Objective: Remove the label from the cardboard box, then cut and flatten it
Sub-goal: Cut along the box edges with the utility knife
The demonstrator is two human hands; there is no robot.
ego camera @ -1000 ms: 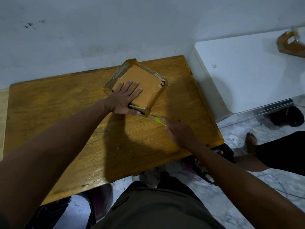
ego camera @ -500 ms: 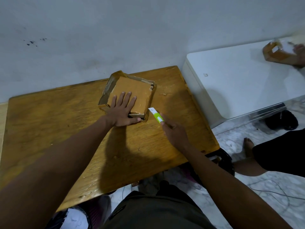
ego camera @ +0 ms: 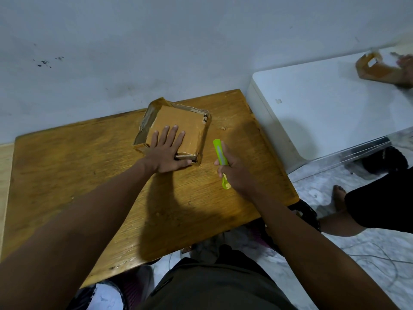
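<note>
Cardboard box [ego camera: 178,128], small and shallow, sits toward the far edge of the wooden table [ego camera: 89,175], close to the wall. Its brown top face looks bare, and only a small printed scrap shows at the far right corner, so the label seems to be largely off; I cannot tell whether any remains on hidden faces. Strips of tape and loosened cardboard stand up along the left and far sides, and the near right corner looks split, which suggests cutting is under way. The box keeps its shape, so the rest of the cuts and the flattening appear to be left.

The left hand [ego camera: 166,154] lies flat on the near part of the box, fingers spread wide, pressing it against the table. The right hand [ego camera: 234,173] is closed around a lime-green utility knife [ego camera: 220,156], held just to the right of the box and clear of it; whether the blade is extended I cannot tell.

Beyond the table, a white surface [ego camera: 324,104] carries another piece of cardboard [ego camera: 375,69], blurred, with someone else's hand on it.
</note>
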